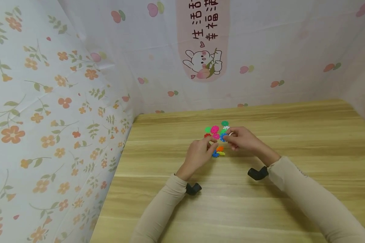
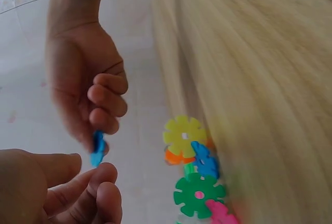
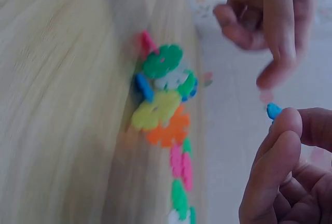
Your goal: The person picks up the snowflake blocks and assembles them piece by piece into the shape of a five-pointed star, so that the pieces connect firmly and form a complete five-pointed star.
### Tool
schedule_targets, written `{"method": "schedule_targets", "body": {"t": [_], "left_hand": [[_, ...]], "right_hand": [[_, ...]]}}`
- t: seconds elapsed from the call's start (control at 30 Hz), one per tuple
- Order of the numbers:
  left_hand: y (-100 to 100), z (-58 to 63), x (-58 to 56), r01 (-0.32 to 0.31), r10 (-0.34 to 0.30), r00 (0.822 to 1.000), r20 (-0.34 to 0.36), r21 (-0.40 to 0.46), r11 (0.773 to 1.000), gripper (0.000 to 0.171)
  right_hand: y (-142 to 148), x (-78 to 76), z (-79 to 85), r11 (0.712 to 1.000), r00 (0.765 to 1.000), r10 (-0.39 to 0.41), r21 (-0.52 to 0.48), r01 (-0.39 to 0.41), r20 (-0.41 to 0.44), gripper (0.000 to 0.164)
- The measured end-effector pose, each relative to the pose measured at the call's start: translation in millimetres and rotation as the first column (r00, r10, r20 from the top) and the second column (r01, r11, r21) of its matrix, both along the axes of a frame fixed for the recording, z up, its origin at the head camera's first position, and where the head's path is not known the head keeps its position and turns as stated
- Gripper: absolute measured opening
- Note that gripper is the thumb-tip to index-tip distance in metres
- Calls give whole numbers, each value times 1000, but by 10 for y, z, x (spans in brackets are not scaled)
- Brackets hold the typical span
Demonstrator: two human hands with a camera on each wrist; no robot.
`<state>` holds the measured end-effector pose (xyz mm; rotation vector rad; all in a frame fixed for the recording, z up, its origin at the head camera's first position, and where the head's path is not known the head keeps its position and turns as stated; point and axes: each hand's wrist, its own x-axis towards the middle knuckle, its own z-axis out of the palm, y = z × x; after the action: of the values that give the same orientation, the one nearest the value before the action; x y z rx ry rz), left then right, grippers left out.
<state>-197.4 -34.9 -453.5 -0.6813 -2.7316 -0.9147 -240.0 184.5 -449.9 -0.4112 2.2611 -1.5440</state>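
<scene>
A small blue flower-shaped disc [image 1: 223, 137] is pinched edge-on between the thumb and finger of my right hand [image 1: 244, 139]. My left hand [image 1: 198, 153] faces it from the other side, thumb and fingers relaxed and apart, with nothing between them. In the left wrist view the blue disc [image 2: 97, 149] comes close over the left fingertips. Beneath and around the hands lie more discs: a second blue one [image 1: 215, 154], an orange one [image 1: 220, 148], a yellow one [image 1: 221, 153], a red one [image 1: 207, 135] and a pink one [image 1: 214, 129].
Green discs, such as a dark green one [image 1: 224, 123], and a white disc [image 1: 226, 128] lie toward the back of the cluster. All rest on a wood-grain table [image 1: 231, 209]. A printed cloth [image 1: 158, 67] hangs behind, and a floral cloth [image 1: 54, 135] on the left.
</scene>
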Motion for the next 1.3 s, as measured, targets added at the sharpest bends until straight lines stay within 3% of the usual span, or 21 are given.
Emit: {"method": "schedule_targets", "body": {"t": [0.43, 0.67, 0.8, 1.03, 1.3], "left_hand": [[2, 74, 20, 46, -53, 998, 46, 143, 989, 18], [-15, 92, 17, 45, -65, 993, 96, 200, 979, 15], [-37, 87, 5, 51, -72, 993, 96, 210, 976, 18], [-56, 93, 8, 35, -53, 995, 88, 190, 981, 16], [-69, 67, 14, 39, -56, 995, 85, 195, 980, 15]], "right_hand": [[-150, 174, 255, 995, 996, 91, -33, -91, -17, 31], [-114, 152, 226, 997, 998, 56, -58, -58, -36, 29], [-36, 69, 192, 991, 998, -32, -130, 24, -63, 31], [126, -188, -13, 950, 974, -228, -222, 218, -18, 40], [169, -388, -432, 952, 959, -273, -118, 281, 81, 48]]}}
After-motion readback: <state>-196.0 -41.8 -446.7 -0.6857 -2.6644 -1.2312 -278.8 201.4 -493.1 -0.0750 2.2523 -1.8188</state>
